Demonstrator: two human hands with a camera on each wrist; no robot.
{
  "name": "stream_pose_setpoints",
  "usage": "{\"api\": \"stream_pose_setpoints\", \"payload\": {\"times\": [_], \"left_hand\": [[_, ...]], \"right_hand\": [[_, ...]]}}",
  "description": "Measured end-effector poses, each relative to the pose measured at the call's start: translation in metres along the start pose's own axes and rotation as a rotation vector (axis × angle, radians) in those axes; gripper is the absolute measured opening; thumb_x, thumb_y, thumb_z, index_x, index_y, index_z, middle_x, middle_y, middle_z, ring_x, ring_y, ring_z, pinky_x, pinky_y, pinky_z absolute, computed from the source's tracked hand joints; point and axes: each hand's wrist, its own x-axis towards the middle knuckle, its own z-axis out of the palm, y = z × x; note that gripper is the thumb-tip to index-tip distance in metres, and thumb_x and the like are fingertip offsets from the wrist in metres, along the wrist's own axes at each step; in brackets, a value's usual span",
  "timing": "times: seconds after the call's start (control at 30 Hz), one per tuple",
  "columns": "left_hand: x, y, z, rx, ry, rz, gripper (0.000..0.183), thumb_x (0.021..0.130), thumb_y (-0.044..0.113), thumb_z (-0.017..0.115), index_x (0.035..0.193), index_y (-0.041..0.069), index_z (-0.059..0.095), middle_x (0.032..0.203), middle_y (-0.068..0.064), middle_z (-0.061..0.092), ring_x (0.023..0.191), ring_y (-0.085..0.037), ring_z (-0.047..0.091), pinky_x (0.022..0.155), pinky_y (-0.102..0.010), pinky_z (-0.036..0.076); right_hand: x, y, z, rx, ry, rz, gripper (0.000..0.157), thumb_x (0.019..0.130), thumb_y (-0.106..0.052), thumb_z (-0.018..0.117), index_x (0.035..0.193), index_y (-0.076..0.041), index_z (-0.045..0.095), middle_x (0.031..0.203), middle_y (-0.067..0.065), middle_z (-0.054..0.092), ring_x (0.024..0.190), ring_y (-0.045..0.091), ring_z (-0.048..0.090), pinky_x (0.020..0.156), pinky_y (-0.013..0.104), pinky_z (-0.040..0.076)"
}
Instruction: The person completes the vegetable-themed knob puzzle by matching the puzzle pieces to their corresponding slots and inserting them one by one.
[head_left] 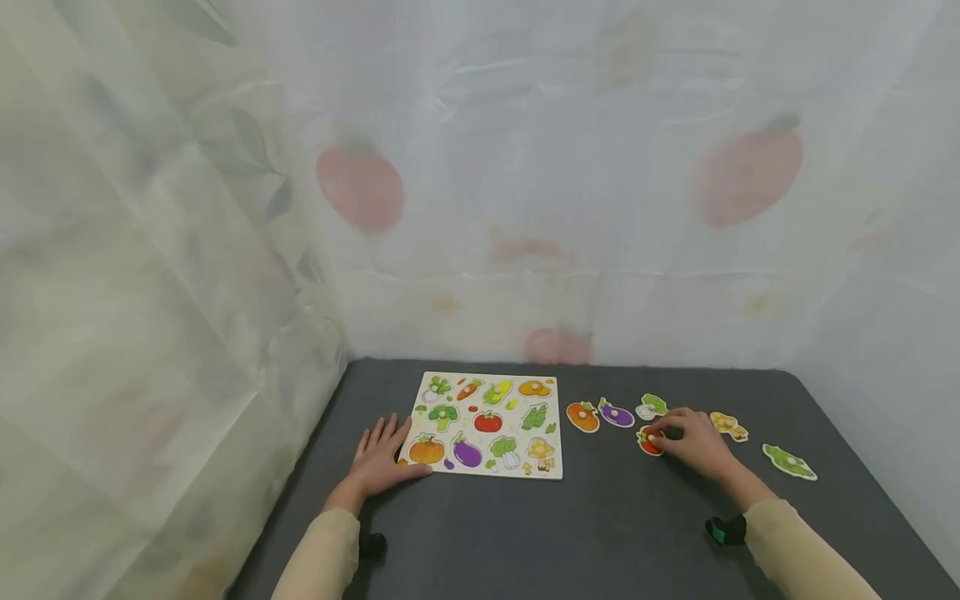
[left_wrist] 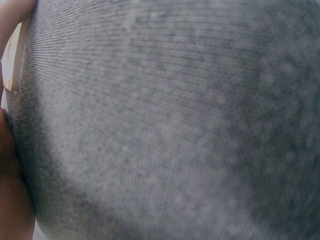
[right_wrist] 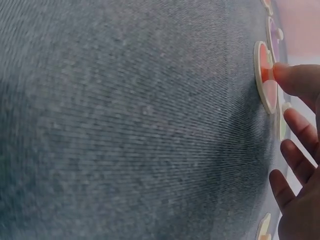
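A wooden vegetable puzzle board (head_left: 450, 422) lies flat on the dark table. My left hand (head_left: 380, 458) rests at its left edge with fingers spread, the thumb along the lower left corner. Over to the right, my right hand (head_left: 697, 446) pinches the knob of a red tomato puzzle piece (head_left: 646, 446). In the right wrist view the tomato piece (right_wrist: 263, 75) stands edge-on at the thumb, with the other fingers apart from it. Near that hand lie an orange pumpkin piece (head_left: 576, 421), a purple eggplant piece (head_left: 617, 417) and a green-and-white leafy vegetable piece (head_left: 656, 403).
Beyond the right hand lie a yellow mushroom piece (head_left: 724, 422) and a green pea-pod-like piece (head_left: 789, 463). A printed pale curtain (head_left: 480, 208) hangs behind the table (head_left: 525, 542) and along its sides.
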Motion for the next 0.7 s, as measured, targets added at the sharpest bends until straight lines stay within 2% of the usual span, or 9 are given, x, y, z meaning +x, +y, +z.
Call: {"api": "stream_pose_setpoints", "payload": {"times": [0.27, 0.53, 0.7], "left_hand": [[0.002, 0.001, -0.001, 0.018, -0.006, -0.007, 0.12, 0.075, 0.081, 0.068, 0.165, 0.016, 0.023, 0.17, -0.018, 0.011, 0.155, -0.042, 0.0, 0.12, -0.061, -0.006], [-0.003, 0.014, -0.011, 0.035, -0.043, -0.041, 0.117, 0.078, 0.073, 0.073, 0.165, 0.014, 0.022, 0.169, -0.02, 0.01, 0.155, -0.045, 0.001, 0.12, -0.063, -0.003], [-0.003, 0.011, -0.008, 0.025, -0.027, -0.032, 0.117, 0.077, 0.075, 0.072, 0.165, 0.014, 0.023, 0.17, -0.019, 0.011, 0.155, -0.044, 0.001, 0.12, -0.062, -0.004]], "right_hand": [[0.0, 0.0, 0.002, 0.007, -0.012, 0.022, 0.01, 0.092, -0.02, 0.078, 0.101, -0.017, 0.082, 0.116, 0.015, 0.064, 0.107, 0.039, 0.054, 0.088, 0.061, 0.041], [-0.001, -0.001, 0.002, -0.012, -0.028, 0.03, 0.011, 0.092, -0.019, 0.079, 0.102, -0.017, 0.082, 0.116, 0.015, 0.065, 0.108, 0.039, 0.053, 0.089, 0.061, 0.041], [-0.002, 0.0, 0.003, -0.023, -0.028, 0.025, 0.012, 0.092, -0.018, 0.079, 0.103, -0.017, 0.082, 0.116, 0.015, 0.065, 0.108, 0.038, 0.054, 0.089, 0.06, 0.041]]}}
